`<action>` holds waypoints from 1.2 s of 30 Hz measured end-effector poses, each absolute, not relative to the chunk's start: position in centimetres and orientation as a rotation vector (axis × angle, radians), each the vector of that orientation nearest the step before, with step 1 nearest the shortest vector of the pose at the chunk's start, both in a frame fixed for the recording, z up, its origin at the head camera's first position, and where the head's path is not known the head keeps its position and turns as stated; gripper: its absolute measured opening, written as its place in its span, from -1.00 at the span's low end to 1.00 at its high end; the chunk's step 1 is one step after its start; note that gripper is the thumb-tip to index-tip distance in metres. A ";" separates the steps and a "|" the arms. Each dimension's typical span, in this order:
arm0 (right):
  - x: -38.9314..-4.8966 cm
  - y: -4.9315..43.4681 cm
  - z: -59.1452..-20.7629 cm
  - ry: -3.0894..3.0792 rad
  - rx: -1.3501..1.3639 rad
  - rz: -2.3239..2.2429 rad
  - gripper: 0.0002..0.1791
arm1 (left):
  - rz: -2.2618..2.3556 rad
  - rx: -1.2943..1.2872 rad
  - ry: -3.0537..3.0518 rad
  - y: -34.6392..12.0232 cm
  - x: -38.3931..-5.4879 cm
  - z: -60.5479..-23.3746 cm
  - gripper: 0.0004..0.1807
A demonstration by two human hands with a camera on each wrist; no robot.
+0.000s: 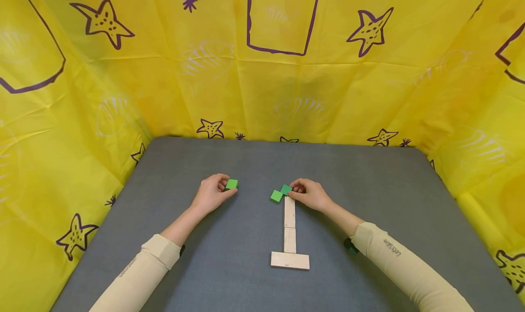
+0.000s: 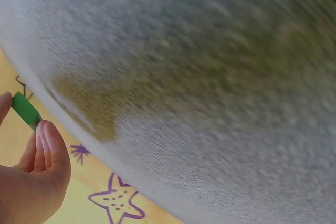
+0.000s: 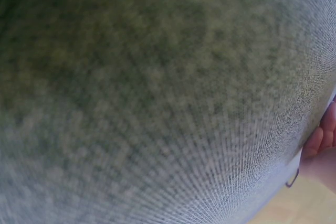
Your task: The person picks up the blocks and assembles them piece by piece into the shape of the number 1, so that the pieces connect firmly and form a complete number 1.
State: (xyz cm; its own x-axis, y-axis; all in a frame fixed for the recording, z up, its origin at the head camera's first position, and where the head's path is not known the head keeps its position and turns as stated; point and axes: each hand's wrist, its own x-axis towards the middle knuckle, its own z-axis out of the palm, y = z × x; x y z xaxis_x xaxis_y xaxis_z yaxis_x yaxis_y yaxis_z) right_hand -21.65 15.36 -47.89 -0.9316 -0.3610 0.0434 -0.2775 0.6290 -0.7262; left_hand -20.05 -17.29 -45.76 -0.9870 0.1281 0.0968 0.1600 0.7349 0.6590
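My left hand (image 1: 211, 193) pinches a light green square block (image 1: 231, 184) between thumb and fingers, left of the other pieces. In the left wrist view the same green block (image 2: 26, 110) shows between the thumb and fingertips. At the top of a column of pale wooden blocks (image 1: 290, 214), my right hand (image 1: 311, 195) pinches a darker green block (image 1: 286, 190) by its right side. A second light green block (image 1: 276, 196) lies corner to corner with it, at its lower left. In the right wrist view only part of the right hand (image 3: 326, 142) appears, its fingertips hidden.
Below the column, a wider pale wooden block (image 1: 290, 260) lies crosswise at its foot. The pieces are on a grey table (image 1: 229, 275). Yellow cloth (image 1: 262, 93) printed with purple starfish hangs behind it and along both sides.
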 end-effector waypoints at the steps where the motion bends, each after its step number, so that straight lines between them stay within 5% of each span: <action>1: -21.7 15.4 -47.9 2.739 -0.538 -1.192 -0.75 | -1.108 -0.245 -2.885 -17.1 -20.0 -45.7 -0.49; 36: -21.5 15.3 -47.7 2.746 -0.542 -1.188 -0.75 | -1.099 -0.544 -2.873 -11.2 -18.5 -45.8 -0.59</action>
